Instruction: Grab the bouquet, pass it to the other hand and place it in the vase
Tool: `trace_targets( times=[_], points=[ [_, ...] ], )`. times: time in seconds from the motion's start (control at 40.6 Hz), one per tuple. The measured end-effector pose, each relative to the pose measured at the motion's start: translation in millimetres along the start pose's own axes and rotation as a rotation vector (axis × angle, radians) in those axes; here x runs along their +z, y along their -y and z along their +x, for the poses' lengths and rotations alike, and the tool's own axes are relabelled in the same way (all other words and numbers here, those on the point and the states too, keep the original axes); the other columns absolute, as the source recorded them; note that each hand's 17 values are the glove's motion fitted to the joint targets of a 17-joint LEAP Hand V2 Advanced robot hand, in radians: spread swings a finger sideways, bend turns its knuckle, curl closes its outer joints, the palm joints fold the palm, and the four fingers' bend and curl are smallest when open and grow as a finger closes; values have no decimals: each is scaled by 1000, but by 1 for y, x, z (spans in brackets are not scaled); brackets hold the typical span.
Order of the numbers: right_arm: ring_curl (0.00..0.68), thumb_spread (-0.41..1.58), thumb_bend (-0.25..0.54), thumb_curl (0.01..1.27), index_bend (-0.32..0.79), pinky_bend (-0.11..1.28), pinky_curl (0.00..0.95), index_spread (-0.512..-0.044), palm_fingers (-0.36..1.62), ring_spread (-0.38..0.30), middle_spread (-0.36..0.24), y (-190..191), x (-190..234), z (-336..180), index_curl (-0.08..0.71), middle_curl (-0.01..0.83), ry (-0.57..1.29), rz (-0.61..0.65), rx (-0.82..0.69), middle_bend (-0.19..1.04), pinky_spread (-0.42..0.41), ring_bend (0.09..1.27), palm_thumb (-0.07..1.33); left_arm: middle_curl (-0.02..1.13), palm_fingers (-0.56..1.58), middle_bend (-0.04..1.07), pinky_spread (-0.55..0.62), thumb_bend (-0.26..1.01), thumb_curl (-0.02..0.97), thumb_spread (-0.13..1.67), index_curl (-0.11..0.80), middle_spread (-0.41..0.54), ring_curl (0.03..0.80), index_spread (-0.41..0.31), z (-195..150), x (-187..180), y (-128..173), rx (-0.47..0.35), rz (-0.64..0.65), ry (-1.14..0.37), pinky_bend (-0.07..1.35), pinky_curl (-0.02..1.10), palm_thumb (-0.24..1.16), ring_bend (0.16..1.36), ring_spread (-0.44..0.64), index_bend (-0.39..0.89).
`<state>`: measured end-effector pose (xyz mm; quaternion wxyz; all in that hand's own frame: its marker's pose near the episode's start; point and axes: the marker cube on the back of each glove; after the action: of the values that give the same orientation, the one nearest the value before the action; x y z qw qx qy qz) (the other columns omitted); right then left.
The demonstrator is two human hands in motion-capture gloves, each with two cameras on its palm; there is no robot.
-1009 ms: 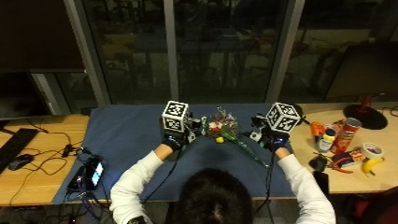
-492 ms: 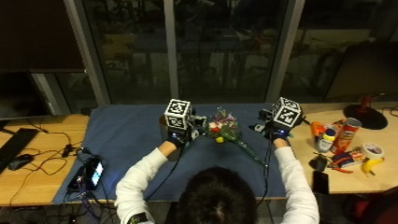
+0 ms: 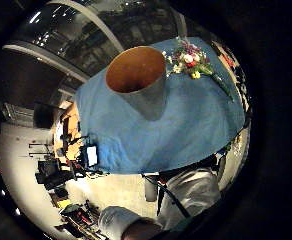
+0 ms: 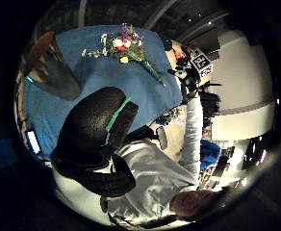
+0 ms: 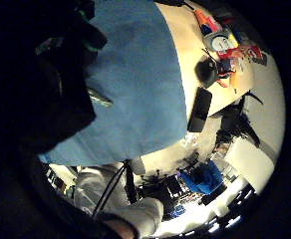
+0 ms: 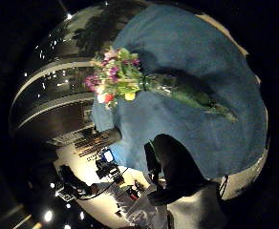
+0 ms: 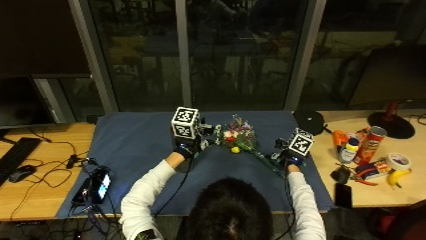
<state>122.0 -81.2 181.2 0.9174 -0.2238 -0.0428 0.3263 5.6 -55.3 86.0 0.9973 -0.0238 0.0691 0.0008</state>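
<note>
Nearest me, the person's two sleeves reach out over the blue cloth (image 7: 133, 145) that covers the middle of the wooden counter (image 7: 40, 190). The right hand (image 7: 291, 161) hangs right at the tail of the stems. Its palm views show dark glove beside a green stem tip, but whether that grip has closed on anything I cannot tell.

The left hand (image 7: 184, 149) is at about 9 o'clock from the flowers. Its grip is slack, the fingers (image 4: 95, 130) loosely bent and holding nothing.

The bouquet (image 7: 238, 136) lies flat on the cloth between the hands. Its pink, white, red and yellow heads point toward 11 o'clock and its green stems trail toward 5 o'clock.

The vase (image 3: 145, 90) stands upright on the cloth close by the left palm, its mouth open and empty, apart from the fingers and near the blooms.

Out at 3 o'clock on the bare wood are a red can (image 7: 367, 145), a tape roll (image 7: 399, 161) and a banana (image 7: 401, 176). At 8 o'clock a lit phone (image 7: 101, 182) lies at the cloth's edge, with a mouse (image 7: 20, 172) and a keyboard (image 7: 14, 155) farther out.
</note>
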Motion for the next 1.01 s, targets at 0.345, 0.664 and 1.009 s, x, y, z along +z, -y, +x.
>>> trace_targets(
  times=[0.345, 0.664, 1.009],
  points=[
    [347, 998, -4, 367, 77, 756, 344, -170, 410, -13, 78, 5, 58, -2, 79, 367, -53, 244, -101, 334, 66, 791, 657, 358, 29, 289, 429, -19, 280, 1093, 214, 291, 254, 67, -2, 4, -15, 10, -7, 60, 410, 329, 228, 606, 424, 122],
    [350, 950, -29, 363, 45, 762, 356, -247, 597, -142, -72, 11, 82, -8, 91, 404, -206, 195, -29, 413, -88, 730, 697, 365, 22, 291, 424, -11, 290, 1121, 216, 289, 256, 61, -4, 8, -17, 17, -23, 41, 420, 336, 293, 613, 423, 122],
    [392, 1051, 91, 396, 332, 628, 369, -243, 1278, -205, -156, 16, 62, -14, 306, 469, -126, 303, 3, 454, -259, 651, 986, 370, 22, 293, 426, -20, 287, 1141, 217, 287, 258, 56, -2, 10, -31, 2, -98, 87, 430, 337, 303, 618, 424, 130]
  ],
)
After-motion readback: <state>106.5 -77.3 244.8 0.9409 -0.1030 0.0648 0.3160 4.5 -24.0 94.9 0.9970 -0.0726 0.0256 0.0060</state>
